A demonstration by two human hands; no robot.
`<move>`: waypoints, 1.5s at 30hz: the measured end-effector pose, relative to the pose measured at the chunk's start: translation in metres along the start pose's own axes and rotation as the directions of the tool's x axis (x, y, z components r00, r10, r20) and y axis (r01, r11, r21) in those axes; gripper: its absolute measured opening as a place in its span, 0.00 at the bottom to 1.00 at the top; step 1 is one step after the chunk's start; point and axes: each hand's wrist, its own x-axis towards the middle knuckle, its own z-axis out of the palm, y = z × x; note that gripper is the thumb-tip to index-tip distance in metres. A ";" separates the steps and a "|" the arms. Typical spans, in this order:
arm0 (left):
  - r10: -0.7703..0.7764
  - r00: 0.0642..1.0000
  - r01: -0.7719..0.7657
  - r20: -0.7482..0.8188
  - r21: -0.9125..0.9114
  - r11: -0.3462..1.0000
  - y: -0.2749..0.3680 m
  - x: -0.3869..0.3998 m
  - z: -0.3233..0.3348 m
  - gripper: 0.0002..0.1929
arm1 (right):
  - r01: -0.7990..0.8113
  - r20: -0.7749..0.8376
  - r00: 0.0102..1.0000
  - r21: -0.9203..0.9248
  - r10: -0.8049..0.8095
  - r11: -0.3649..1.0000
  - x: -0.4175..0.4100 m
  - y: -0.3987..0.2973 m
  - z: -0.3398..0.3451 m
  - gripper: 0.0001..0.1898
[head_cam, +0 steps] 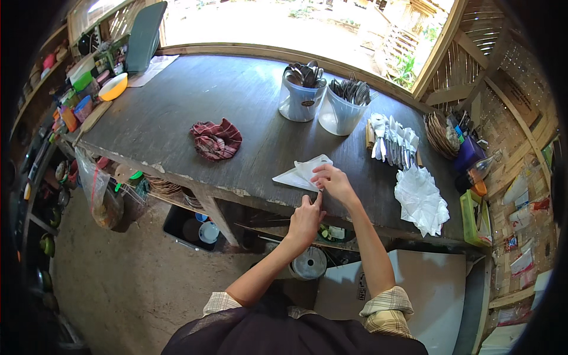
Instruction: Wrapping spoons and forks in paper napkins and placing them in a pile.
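Observation:
A white paper napkin [296, 174], folded into a triangular shape, lies near the front edge of the dark tabletop [257, 106]. My right hand [330, 181] is on the napkin's right part, fingers bent; whether they pinch the paper cannot be made out. My left hand [307, 217] points its index finger at the napkin's lower right edge. Behind stand a plastic bucket of spoons [301, 100] and another of forks [344, 111]. To the right lie a row of napkin-wrapped cutlery [392, 140] and a pile of white napkins [421, 199].
A crumpled red checked cloth [216, 140] lies left of the napkin. A yellow bowl [113, 87] and a wooden paddle [93, 119] are at the far left. A green plastic basket [476, 219] stands at the right end. A plastic bag [100, 195] hangs below the left edge.

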 end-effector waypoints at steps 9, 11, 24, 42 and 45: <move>0.078 0.862 0.016 -0.502 0.180 0.983 -0.051 0.032 -0.049 0.11 | 0.133 -0.094 0.985 -0.115 -0.144 0.984 -0.008 -0.001 0.012 0.12; 0.060 0.885 0.054 -0.462 0.230 0.972 -0.069 0.041 -0.056 0.12 | 0.114 -0.077 0.987 -0.250 -0.137 0.961 -0.009 -0.012 0.015 0.17; -0.079 0.990 0.051 -0.120 -0.220 0.974 -0.057 0.067 -0.076 0.11 | -0.022 -0.276 0.932 -0.688 -0.234 0.725 -0.027 -0.036 0.060 0.27; 0.188 0.959 -0.206 -0.212 -0.064 0.977 -0.023 0.050 -0.009 0.11 | -0.167 -0.497 0.867 -0.382 -0.049 0.909 -0.004 -0.014 0.017 0.13; 0.151 0.970 -0.168 -0.191 -0.076 0.983 -0.020 0.052 -0.006 0.11 | -0.139 -0.519 0.852 -0.352 -0.070 0.926 -0.002 -0.018 0.016 0.13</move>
